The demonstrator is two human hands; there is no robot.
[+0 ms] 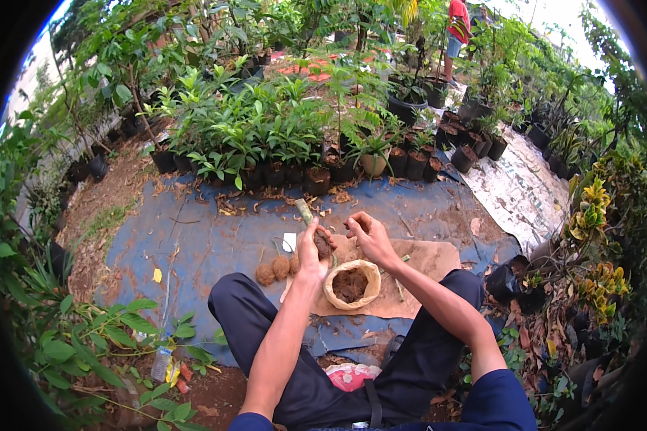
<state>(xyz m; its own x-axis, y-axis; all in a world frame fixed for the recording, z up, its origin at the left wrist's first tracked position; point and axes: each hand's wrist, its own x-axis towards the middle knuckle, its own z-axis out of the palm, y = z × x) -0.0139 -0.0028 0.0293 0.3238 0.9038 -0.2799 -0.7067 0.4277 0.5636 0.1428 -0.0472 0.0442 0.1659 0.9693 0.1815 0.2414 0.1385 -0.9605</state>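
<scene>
My left hand (309, 251) is closed around a green stem cutting (304, 210), whose upper end sticks out above the fingers. A dark brown clump of fibre (324, 248) wraps its lower part, against my palm. Just to the right, my right hand (369, 238) hangs in the air with its fingers curled together; whatever they pinch is too small to make out. Below both hands stands a cream sack (373, 287) with a rolled rim, holding loose brown fibre (350, 284). Fibre-wrapped balls (264, 274) with thin stems lie left of my left hand.
A brown sheet (428, 262) lies under the sack, on a blue tarp (180, 244). A small white piece (289, 242) rests near the balls. Potted plants (266, 129) line the tarp's far edge. A person in red (459, 29) stands in the background. Leafy branches (86, 345) reach in at left.
</scene>
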